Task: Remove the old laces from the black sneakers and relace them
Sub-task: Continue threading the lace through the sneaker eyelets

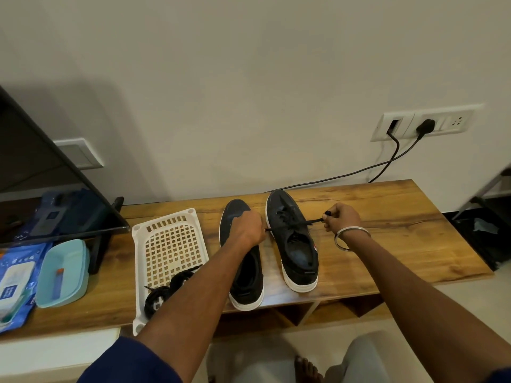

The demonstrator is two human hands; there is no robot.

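Two black sneakers with white soles stand side by side on the wooden table [387, 239], toes to the wall. The left sneaker [244, 275] shows no lace in its visible part. The right sneaker [294, 244] carries a black lace [312, 221] across its eyelets. My left hand [249, 228] is closed on one lace end between the two shoes. My right hand [341, 217], with a metal bangle on the wrist, pinches the other lace end to the shoe's right, pulled taut. Coiled black laces [163, 294] lie in the white basket [166, 233].
A dark screen [41, 172] on a stand fills the left. Beside the basket sit a light-blue container [63, 275] and a blue wipes pack [13, 283]. Black cables [359, 172] run from a wall socket down behind the table. My bare foot [307, 369] shows below.
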